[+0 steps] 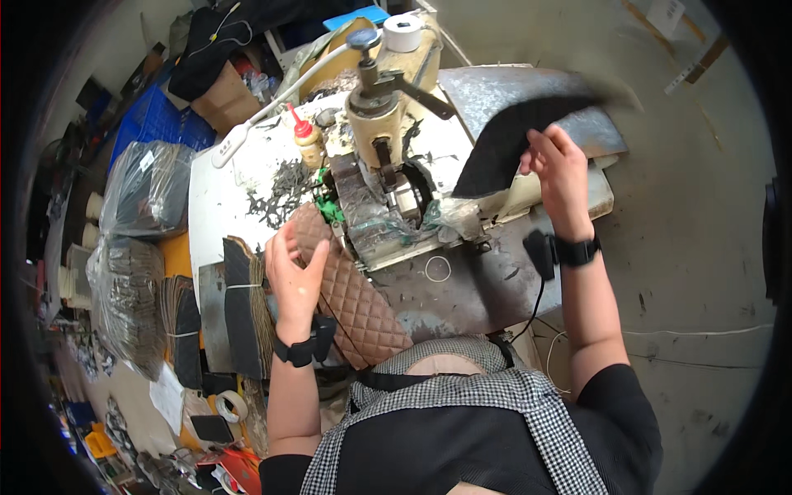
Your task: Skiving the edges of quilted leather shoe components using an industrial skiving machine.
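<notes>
My right hand (563,169), raised at the right of the machine, pinches the edge of a black curved panel (503,144). The panel's far tip is blurred by motion. My left hand (295,276) is over the left edge of a brown quilted panel (355,301), thumb and fingers apart; whether it touches the panel I cannot tell. That panel slants down toward my lap. Between the hands stands a cream bench machine (375,124) with a lever and a round blue-topped knob. Black straps circle both wrists.
Dark scraps (285,190) litter the white tabletop left of the machine, beside a red-capped bottle (307,140). Tied stacks of dark pieces (243,305) stand left of my left hand. Plastic-wrapped bundles (128,297) lie farther left. A metal surface (594,124) extends at the right.
</notes>
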### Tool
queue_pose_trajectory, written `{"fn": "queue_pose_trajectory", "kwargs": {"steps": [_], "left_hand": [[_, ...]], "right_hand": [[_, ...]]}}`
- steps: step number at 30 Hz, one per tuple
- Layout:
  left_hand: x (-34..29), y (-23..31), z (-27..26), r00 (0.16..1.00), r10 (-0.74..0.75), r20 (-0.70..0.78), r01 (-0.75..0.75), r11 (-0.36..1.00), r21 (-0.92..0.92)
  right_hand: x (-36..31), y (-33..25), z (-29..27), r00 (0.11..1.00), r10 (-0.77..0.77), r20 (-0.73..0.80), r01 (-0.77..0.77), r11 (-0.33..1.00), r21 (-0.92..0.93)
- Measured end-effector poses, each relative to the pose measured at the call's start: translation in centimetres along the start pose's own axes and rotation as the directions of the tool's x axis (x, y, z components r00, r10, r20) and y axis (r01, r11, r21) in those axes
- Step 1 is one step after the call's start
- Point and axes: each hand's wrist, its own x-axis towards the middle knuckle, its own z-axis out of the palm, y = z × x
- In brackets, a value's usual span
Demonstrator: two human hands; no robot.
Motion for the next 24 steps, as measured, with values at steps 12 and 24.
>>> {"fn": "queue_pose_trajectory", "kwargs": {"steps": [12, 24], "left_hand": [[-1.0, -2.0, 0.0, 0.996, -0.031, 0.079, 0.001, 0.933, 0.359], [-0.3, -1.1, -0.4, 0.988, -0.087, 0.13, 0.038, 0.939, 0.342]], "right_hand": [[3.5, 2.4, -2.8, 0.974, -0.206, -0.094, 0.137, 0.867, -0.479], [-7.9, 3.0, 4.3, 0.694, -0.364, 0.621, 0.678, 0.62, -0.394]]}}
